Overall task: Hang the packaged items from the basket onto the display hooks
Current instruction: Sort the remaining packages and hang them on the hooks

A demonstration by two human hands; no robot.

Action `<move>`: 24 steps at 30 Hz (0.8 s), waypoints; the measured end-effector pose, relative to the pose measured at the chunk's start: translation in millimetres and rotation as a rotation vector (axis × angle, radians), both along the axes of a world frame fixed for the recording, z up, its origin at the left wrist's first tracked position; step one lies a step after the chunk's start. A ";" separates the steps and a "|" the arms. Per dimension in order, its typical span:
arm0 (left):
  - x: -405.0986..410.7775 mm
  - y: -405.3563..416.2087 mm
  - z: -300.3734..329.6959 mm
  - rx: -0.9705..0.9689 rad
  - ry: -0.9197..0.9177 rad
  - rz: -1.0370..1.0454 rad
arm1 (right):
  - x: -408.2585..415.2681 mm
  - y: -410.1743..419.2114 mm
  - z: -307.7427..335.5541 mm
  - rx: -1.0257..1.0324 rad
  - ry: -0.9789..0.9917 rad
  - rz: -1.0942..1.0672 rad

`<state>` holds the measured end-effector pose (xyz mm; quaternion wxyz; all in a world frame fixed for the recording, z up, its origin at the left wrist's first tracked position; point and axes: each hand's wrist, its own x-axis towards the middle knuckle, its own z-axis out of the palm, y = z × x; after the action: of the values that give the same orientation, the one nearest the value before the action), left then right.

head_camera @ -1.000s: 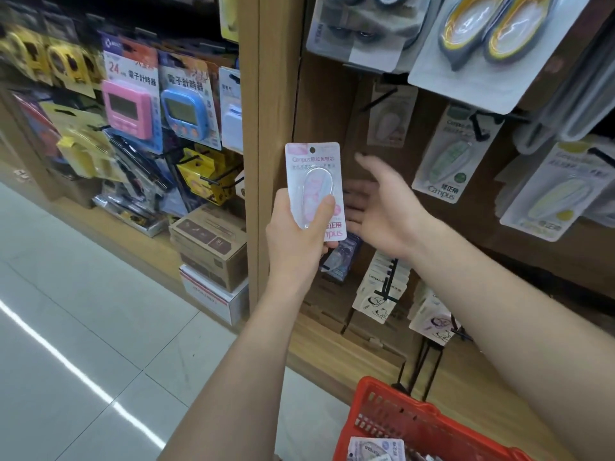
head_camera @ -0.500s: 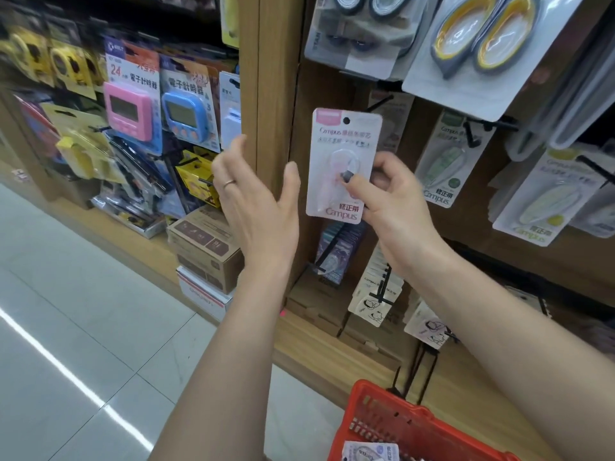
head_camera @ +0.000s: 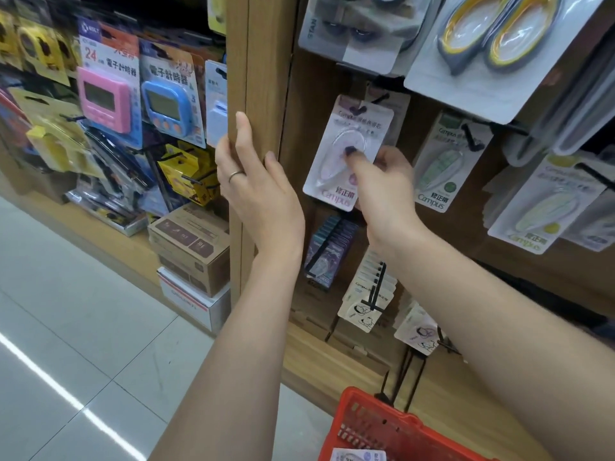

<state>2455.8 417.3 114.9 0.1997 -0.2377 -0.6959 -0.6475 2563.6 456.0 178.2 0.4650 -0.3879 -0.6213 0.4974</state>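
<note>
Item: pink correction-tape pack [head_camera: 346,151]. I am holding it up against the wooden display panel with my right hand [head_camera: 382,191], thumb pressing on the front of the clear blister and the other fingers curling behind the card. The card is white with rounded corners, a pink band across the top, grey print below it and a pink "Campus" mark at the bottom edge; the oval blister is showing a pale pink-and-white dispenser. Its hang hole is sitting at a black display hook [head_camera: 361,109], with another card hanging just behind it; whether the hook is through the hole I cannot tell.

Left hand [head_camera: 256,181]: I am resting it, fingers straight and gripping nothing, on the wooden upright [head_camera: 256,61] to the left of the pack; a ring is showing on one finger.

To the right, a green Campus pack [head_camera: 447,161] is hanging from its own hook. Near, at the bottom, the red basket [head_camera: 376,427] is showing one more packaged item [head_camera: 359,455].
</note>
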 end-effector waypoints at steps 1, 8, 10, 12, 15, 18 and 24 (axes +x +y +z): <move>-0.7 1.0 -1.3 0.001 0.001 -0.004 | -5.2 11.3 -1.0 -0.002 -0.008 -0.041; -3.8 -0.9 -4.6 -0.043 0.026 -0.028 | -31.6 90.0 4.7 -0.154 -0.172 -0.194; -1.2 -1.1 -3.8 -0.048 0.024 -0.025 | -32.2 102.8 6.0 -0.201 -0.208 -0.208; 0.6 -1.3 -3.9 -0.046 0.020 -0.026 | -32.0 110.6 4.6 -0.214 -0.214 -0.212; -1.0 -2.2 -4.1 -0.050 0.022 -0.044 | -31.0 109.7 -0.6 -0.270 -0.209 -0.173; -1.4 -8.9 -5.0 -0.065 0.027 -0.076 | -23.9 95.9 -8.9 -0.357 -0.224 -0.101; 22.7 -36.5 -20.8 -0.275 0.059 -0.040 | 31.9 19.4 -38.4 -0.204 -0.276 -0.044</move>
<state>2478.5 380.7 94.1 0.1728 -0.2956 -0.7670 -0.5426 2595.5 475.4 139.8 0.3443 -0.5113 -0.6170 0.4893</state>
